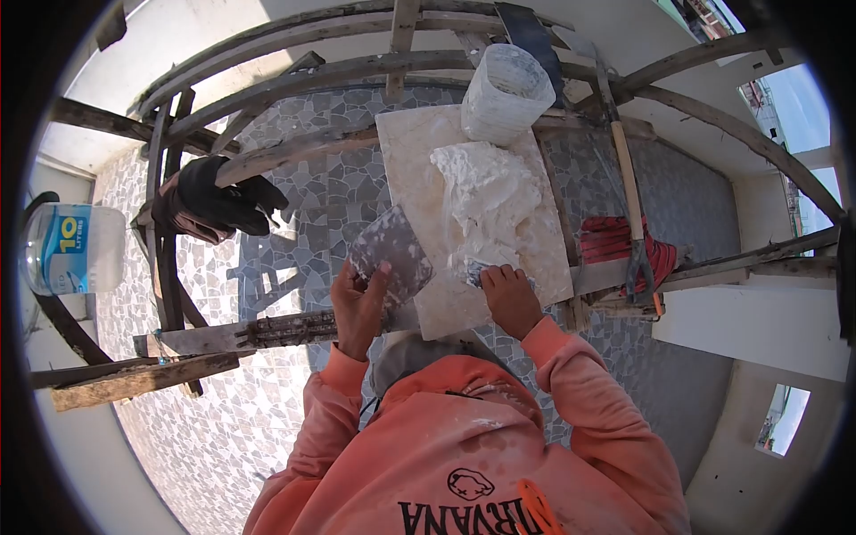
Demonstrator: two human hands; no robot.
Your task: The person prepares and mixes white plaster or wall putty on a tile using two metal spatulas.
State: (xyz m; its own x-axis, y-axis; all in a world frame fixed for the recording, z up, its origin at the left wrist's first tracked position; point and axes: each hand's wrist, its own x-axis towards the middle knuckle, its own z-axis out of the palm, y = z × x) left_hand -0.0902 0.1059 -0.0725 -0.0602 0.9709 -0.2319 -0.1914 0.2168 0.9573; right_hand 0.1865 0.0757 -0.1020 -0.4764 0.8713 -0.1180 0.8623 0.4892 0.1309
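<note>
My left hand [358, 308] grips a grey, square flat plate [392, 254] spotted with white plaster, tilted at the left edge of a pale board [412, 165]. On the board's near right part, my right hand [510, 299] is closed around a putty knife [479, 269] whose blade is smeared white; its full shape is partly covered by my fingers. A heap of wet white plaster [486, 187] spreads over the board just beyond that hand. Behind the heap, a cut-open plastic container [506, 94] coated with white residue stands on the far end.
Wooden scaffold poles [312, 76] surround the board. Dark gloves [218, 198] hang on the left pole, near a clear water jug [76, 248]. At right are a wooden-handled tool [626, 178] and a red cloth [655, 254]. Stone-patterned floor [321, 178] lies below.
</note>
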